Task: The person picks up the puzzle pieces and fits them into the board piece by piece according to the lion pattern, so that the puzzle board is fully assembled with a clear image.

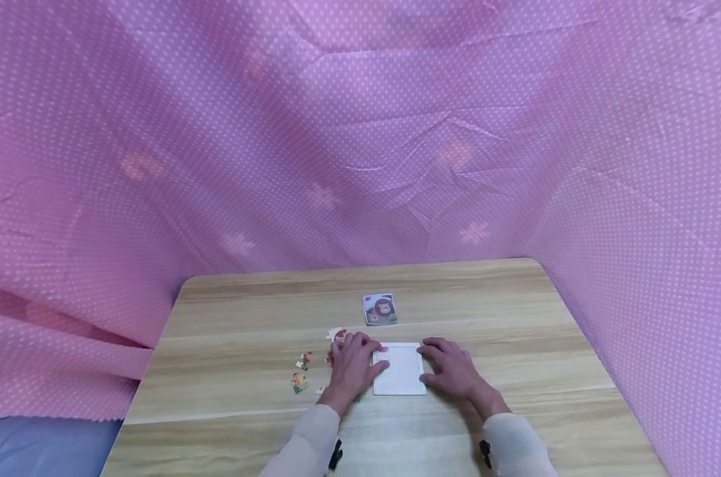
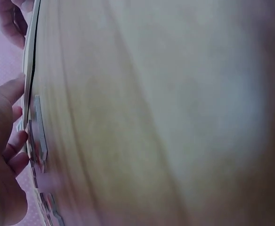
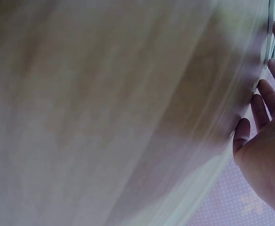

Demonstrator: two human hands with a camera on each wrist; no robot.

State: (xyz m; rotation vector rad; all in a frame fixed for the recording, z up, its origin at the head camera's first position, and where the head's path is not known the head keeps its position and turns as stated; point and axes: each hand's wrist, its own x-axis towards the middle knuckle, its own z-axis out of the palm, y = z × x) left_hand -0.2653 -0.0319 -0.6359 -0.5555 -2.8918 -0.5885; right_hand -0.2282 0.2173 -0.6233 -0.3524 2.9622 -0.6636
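Note:
A white, shallow puzzle tray (image 1: 399, 377) lies on the table between the two hands. In its upper left corner sits a small puzzle piece (image 1: 384, 349) with a pink patch, partly covered by fingers. My left hand (image 1: 354, 364) reaches over the tray's left edge; its index finger touches the corner by the piece and its thumb rests on the tray. On the other side, my right hand (image 1: 452, 368) steadies the tray's right edge with thumb and fingertips spread along it. Both wrist views show the tray only edge-on, so the fingertips' contact is partly hidden.
Loose puzzle pieces (image 1: 299, 382) lie left of the left hand, some partly under it. Beyond the tray is a square picture card (image 1: 381, 309) with a lion. The wooden table (image 1: 515, 318) is surrounded by a pink dotted curtain (image 1: 360, 132).

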